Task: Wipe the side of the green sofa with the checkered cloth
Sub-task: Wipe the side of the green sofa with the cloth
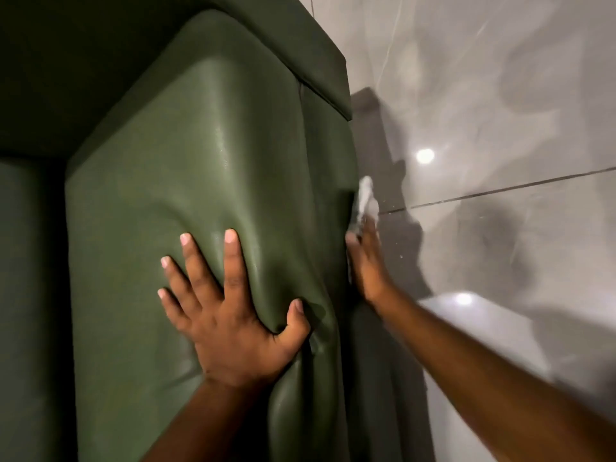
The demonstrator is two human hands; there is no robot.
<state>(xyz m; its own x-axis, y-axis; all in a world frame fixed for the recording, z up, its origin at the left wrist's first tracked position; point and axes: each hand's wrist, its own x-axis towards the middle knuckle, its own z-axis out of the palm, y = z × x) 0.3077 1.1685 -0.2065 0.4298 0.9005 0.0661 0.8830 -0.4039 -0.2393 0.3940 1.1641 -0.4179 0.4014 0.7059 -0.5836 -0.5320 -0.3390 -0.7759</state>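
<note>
The green leather sofa [206, 168] fills the left and middle of the view, seen from above its armrest. My left hand [226, 305] lies flat on top of the armrest with fingers spread, and the thumb presses into the leather. My right hand [366, 261] reaches down along the sofa's outer side and holds the checkered cloth [366, 198] against it. The cloth is blurred; only a pale strip of it shows above my fingers. The sofa's side itself is mostly hidden behind the armrest's edge.
Glossy grey floor tiles [500, 128] with dark grout lines lie to the right of the sofa, showing light reflections and shadows. The sofa's back cushion [300, 45] runs across the top. The seat [30, 295] is at the far left.
</note>
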